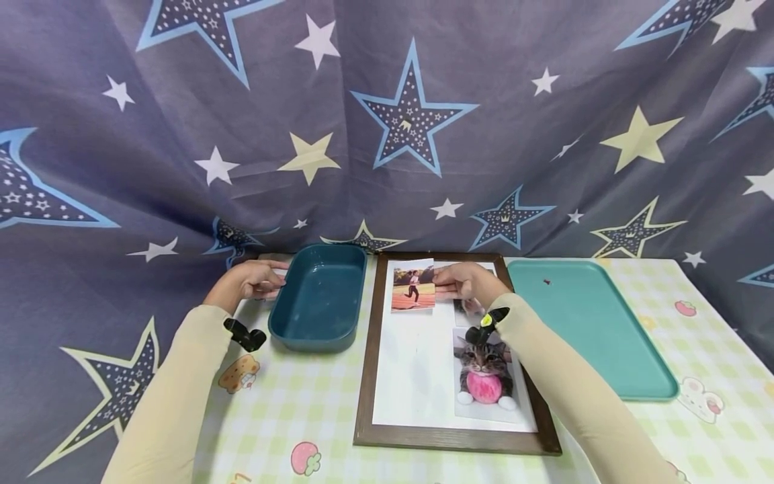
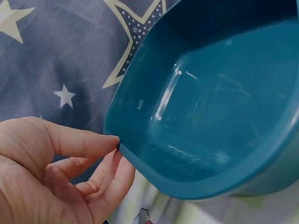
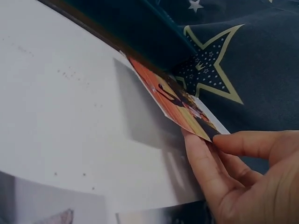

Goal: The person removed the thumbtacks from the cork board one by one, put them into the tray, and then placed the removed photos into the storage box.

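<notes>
My left hand (image 1: 259, 279) pinches the rim of a dark teal tub (image 1: 318, 296) on its left side. In the left wrist view the thumb (image 2: 84, 142) sits at the rim and the other fingers lie outside the wall. With thumb and fingers, my right hand (image 1: 464, 281) pinches the right edge of a photo of a runner (image 1: 414, 288). That photo is tilted over the upper left of a white board in a brown picture frame (image 1: 366, 376), casting a shadow on it. A cat photo (image 1: 484, 380) lies on the board's lower right; another photo (image 1: 468, 314) above it is partly hidden by my right hand.
A light green tray (image 1: 595, 329) lies right of the frame, with a tiny dark red object (image 1: 547, 281) at its upper left. Behind the table hangs a starry curtain (image 1: 417, 195). A checked cloth (image 1: 272, 417) covers the table.
</notes>
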The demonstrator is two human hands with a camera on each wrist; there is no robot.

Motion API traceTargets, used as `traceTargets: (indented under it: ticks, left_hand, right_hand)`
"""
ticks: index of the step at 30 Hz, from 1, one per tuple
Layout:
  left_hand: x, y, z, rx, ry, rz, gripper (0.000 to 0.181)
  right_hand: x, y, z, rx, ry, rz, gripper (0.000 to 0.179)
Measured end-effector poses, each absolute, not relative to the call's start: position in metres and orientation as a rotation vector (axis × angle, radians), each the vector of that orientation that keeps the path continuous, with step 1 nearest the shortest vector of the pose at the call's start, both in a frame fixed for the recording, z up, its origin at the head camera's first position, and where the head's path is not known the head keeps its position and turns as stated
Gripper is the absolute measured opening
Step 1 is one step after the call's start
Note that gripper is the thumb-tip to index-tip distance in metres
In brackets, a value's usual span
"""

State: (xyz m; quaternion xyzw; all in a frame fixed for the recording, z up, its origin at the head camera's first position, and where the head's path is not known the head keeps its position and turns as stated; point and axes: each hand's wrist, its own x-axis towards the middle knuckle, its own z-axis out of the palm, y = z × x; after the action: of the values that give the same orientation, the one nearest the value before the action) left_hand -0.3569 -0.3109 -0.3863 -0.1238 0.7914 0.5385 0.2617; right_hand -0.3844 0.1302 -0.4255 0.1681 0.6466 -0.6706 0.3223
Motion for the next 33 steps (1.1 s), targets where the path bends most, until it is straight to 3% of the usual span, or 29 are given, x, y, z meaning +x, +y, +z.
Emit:
traceTargets:
  ticks: [33]
  left_hand:
    - [-0.355, -0.316, -0.389, -0.35, 2.1, 1.484, 0.076]
  right_hand:
    - [-0.383, 0.088, -0.38, 0.228, 1.575, -1.818, 0.059]
